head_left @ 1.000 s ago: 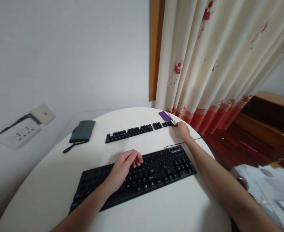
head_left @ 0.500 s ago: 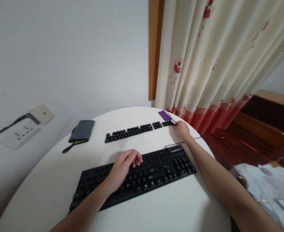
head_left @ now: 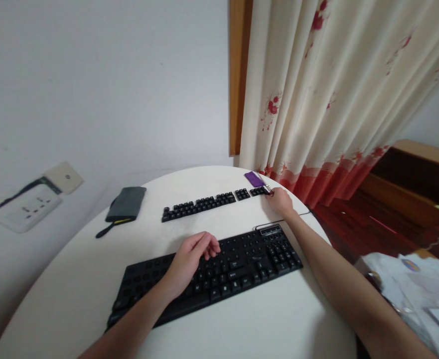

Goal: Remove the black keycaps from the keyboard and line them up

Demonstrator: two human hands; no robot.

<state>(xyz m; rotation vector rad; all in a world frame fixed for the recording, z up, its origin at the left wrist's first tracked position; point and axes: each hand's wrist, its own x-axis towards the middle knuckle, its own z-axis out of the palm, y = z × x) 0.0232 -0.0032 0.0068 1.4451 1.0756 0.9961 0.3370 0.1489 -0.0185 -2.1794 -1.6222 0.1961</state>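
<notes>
A black keyboard lies across the near part of a round white table. My left hand rests on its middle, fingers loosely curled over the keys and holding nothing. Farther back lie rows of loose black keycaps in a line. My right hand reaches to the right end of that line, fingers pinched on a small metal tool that touches the last keycaps. A purple card lies just behind them.
A grey pouch with a strap lies at the back left of the table. The keyboard's cable runs toward the right edge. A floral curtain hangs close behind the table. Wall sockets are at the left.
Almost nothing differs. My right hand stays at the right end of the keycap row with tiny shifts; my left hand has not moved.
</notes>
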